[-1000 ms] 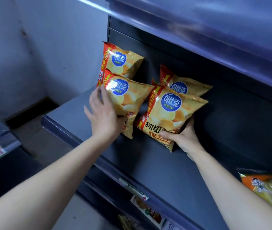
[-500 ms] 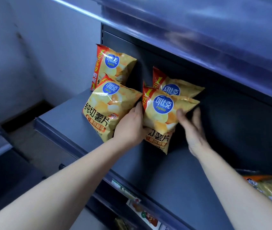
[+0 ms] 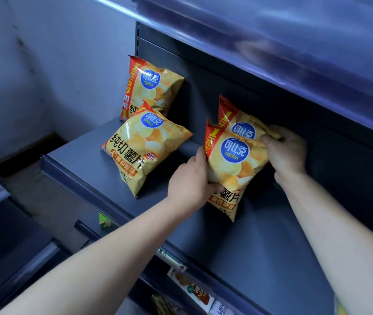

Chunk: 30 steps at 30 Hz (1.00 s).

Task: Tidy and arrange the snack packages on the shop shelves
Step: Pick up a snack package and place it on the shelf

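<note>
Several yellow chip bags with blue round logos stand on a dark grey shelf (image 3: 237, 242). On the left, a rear bag (image 3: 151, 87) leans against the back panel, and a front bag (image 3: 143, 148) tilts before it. On the right, a front bag (image 3: 235, 164) stands before another bag (image 3: 240, 126). My left hand (image 3: 190, 185) grips the right front bag's lower left edge. My right hand (image 3: 285, 151) pinches that bag's upper right corner, covering part of the bag behind.
An upper shelf (image 3: 294, 53) overhangs the bags closely. A grey wall (image 3: 44, 64) stands to the left. Below the shelf edge are price tags and packaged goods (image 3: 194, 289). A low dark unit (image 3: 3, 246) sits at the lower left.
My left hand left the left front bag and now grips the right front bag. My right hand rose to that bag's top corner. The left front bag now stands free.
</note>
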Each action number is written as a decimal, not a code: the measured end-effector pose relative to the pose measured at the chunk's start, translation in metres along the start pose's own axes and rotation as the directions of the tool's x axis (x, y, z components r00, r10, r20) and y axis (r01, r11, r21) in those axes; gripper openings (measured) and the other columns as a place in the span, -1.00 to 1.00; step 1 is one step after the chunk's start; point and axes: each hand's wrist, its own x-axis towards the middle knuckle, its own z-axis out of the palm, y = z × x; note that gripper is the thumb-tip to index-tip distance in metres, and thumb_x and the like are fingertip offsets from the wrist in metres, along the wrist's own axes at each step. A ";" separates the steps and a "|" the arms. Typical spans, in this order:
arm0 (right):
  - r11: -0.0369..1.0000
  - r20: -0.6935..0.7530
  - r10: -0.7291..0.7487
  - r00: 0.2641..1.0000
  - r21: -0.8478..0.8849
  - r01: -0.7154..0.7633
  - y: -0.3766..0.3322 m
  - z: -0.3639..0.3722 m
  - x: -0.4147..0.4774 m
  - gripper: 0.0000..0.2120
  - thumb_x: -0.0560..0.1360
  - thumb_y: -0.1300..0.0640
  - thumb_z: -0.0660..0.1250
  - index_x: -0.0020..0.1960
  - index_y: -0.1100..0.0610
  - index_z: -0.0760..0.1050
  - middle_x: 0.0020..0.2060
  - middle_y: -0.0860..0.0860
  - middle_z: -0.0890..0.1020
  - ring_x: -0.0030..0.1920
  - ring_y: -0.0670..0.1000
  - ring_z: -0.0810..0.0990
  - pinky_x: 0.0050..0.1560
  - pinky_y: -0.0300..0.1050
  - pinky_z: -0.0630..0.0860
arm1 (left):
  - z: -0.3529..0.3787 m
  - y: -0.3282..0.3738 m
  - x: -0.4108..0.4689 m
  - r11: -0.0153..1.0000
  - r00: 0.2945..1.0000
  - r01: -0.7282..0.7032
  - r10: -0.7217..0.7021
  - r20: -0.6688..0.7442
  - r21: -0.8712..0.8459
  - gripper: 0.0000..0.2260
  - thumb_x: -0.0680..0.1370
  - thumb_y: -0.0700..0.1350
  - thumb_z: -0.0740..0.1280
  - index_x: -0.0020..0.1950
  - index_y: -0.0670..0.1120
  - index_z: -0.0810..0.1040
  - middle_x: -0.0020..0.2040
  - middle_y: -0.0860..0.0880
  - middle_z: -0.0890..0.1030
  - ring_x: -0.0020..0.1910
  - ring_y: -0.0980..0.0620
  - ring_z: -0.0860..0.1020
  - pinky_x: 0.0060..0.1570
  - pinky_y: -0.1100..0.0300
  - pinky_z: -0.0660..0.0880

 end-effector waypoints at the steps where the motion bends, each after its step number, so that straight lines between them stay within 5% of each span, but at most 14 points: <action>1: 1.000 -0.009 0.016 1.000 0.008 -0.016 0.002 -0.007 -0.001 -0.45 0.20 0.01 0.32 0.18 0.10 0.56 0.09 0.05 0.64 0.06 0.07 0.63 0.14 0.12 0.57 | 0.004 0.005 -0.001 1.000 1.000 -0.009 0.009 0.008 -0.008 -0.18 0.33 0.08 0.54 0.43 -0.05 0.17 0.20 -0.08 0.52 0.13 -0.15 0.52 -0.03 0.02 0.47; 7: 0.995 -0.018 0.091 0.996 0.041 -0.090 0.004 -0.038 -0.006 -0.85 0.51 0.16 0.32 0.07 0.02 0.51 0.01 0.00 0.60 0.06 0.03 0.59 0.09 -0.05 0.53 | 0.027 0.027 -0.005 0.998 0.999 -0.021 0.023 0.043 -0.057 -0.06 0.36 0.04 0.53 0.53 -0.08 0.01 0.27 -0.08 0.49 0.20 -0.15 0.45 0.08 -0.02 0.47; 11: 0.998 -0.041 0.065 0.997 -0.020 -0.065 0.000 -0.037 -0.013 -0.77 0.57 0.08 0.23 0.15 0.15 0.52 0.06 0.11 0.62 0.07 0.13 0.59 0.10 0.01 0.53 | 0.028 0.032 -0.007 0.998 0.999 -0.017 0.018 0.029 -0.055 0.01 0.40 0.04 0.50 0.57 -0.09 -0.16 0.31 -0.11 0.42 0.27 -0.15 0.39 0.16 0.00 0.43; 14: 0.965 -0.082 -0.095 0.992 -0.251 0.071 -0.013 -0.037 -0.030 -0.72 0.59 0.13 0.20 0.21 0.26 0.49 0.15 0.24 0.57 0.19 0.25 0.49 0.16 -0.04 0.33 | 0.023 0.029 -0.008 0.999 0.999 -0.015 0.016 0.043 -0.034 0.04 0.37 0.06 0.52 0.57 -0.07 -0.16 0.32 -0.10 0.41 0.29 -0.13 0.37 0.14 -0.01 0.45; 17: 0.879 0.004 -0.203 0.979 -0.440 0.184 -0.038 -0.034 -0.052 -0.68 0.59 0.12 0.23 0.30 0.20 0.45 0.30 0.20 0.48 0.30 0.19 0.34 0.05 -0.08 0.08 | 0.010 0.023 -0.007 1.000 0.997 -0.014 0.012 0.078 0.026 0.11 0.32 0.10 0.54 0.57 -0.10 -0.18 0.32 -0.11 0.40 0.29 -0.13 0.37 0.17 -0.01 0.44; 22: 0.770 0.156 -0.447 0.881 -0.434 0.468 -0.054 0.015 -0.058 -0.67 0.54 -0.03 0.26 0.25 0.06 0.52 0.21 0.05 0.58 0.27 0.12 0.46 0.23 -0.13 0.22 | -0.043 -0.002 0.000 0.973 0.994 -0.096 0.106 -0.037 0.210 -0.15 0.41 0.12 0.46 0.55 -0.11 0.09 0.34 -0.14 0.36 0.33 -0.15 0.32 0.26 0.02 0.33; 26: 0.792 0.337 -0.353 0.873 -0.389 0.471 -0.065 0.070 -0.050 -0.49 0.51 -0.10 0.30 0.36 0.15 0.42 0.34 0.13 0.46 0.36 0.14 0.39 0.36 -0.01 0.30 | -0.087 -0.046 0.016 0.920 0.972 0.073 0.021 -0.234 0.386 -0.21 0.38 0.25 0.41 0.50 -0.01 0.20 0.42 -0.12 0.28 0.39 -0.15 0.23 0.27 -0.05 0.25; 30: 0.864 0.486 -0.278 0.829 -0.250 0.437 -0.081 0.116 -0.050 -0.51 0.54 0.07 0.32 0.42 0.15 0.33 0.39 0.08 0.40 0.39 0.06 0.35 0.29 -0.23 0.21 | -0.104 -0.091 0.027 0.941 0.976 0.216 -0.199 -0.088 0.262 -0.01 0.33 0.32 0.42 0.57 0.00 -0.03 0.55 -0.07 0.09 0.50 -0.12 0.12 0.38 -0.11 0.23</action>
